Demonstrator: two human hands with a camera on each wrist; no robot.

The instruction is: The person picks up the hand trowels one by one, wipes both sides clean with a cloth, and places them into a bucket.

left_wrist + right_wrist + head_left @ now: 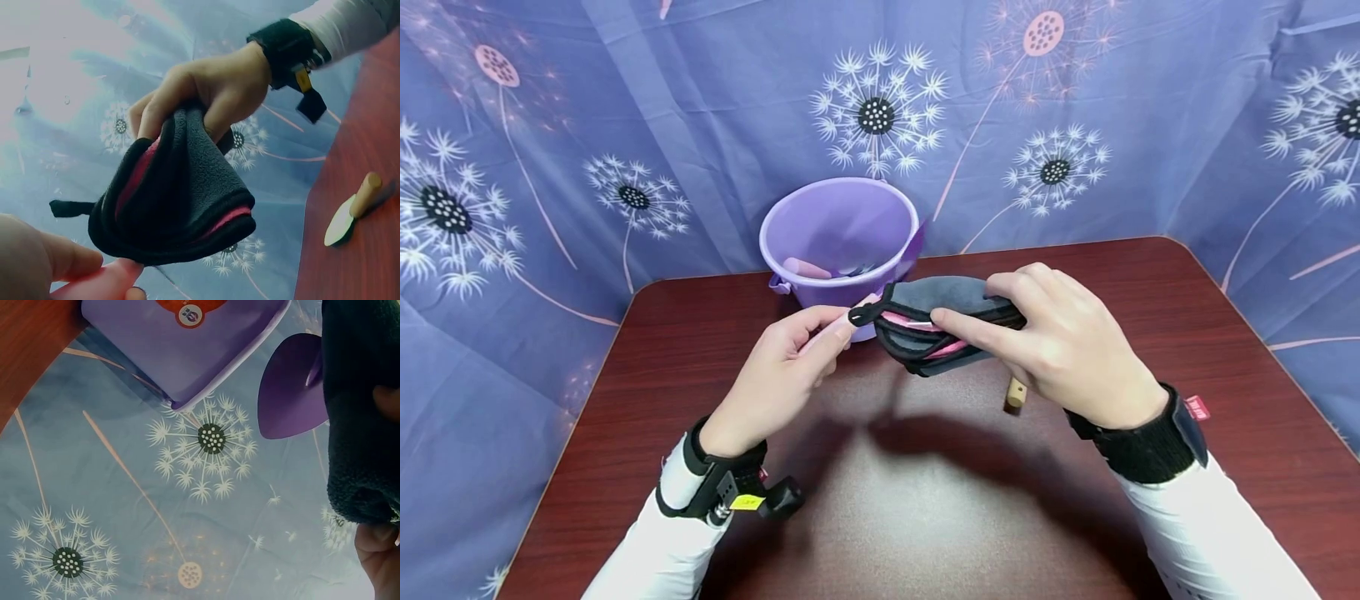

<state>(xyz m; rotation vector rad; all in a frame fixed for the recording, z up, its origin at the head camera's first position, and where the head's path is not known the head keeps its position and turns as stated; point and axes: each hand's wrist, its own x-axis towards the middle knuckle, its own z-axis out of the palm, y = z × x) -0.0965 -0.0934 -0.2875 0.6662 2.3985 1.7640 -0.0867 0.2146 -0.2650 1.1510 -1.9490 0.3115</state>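
Observation:
My left hand (778,379) pinches the pink handle (103,284) of what looks like a small trowel. Its purple blade (290,394) shows in the right wrist view between the bucket and the cloth. A dark grey fleece cloth (943,293) with black edging, pink inner layers and a hanging loop is folded over. From above, my right hand (1063,350) grips this cloth, holding it over the table in front of the bucket. In the head view the loop lies close to the left fingertips. Where handle and blade meet is hidden.
At the back of the table stands a purple bucket (831,229) with a pink piece (805,268) and other small items inside. Below my right hand, a short wooden-handled tool (364,195) with a pale blade lies on the dark red table (917,533). Flowered blue fabric (737,108) surrounds it.

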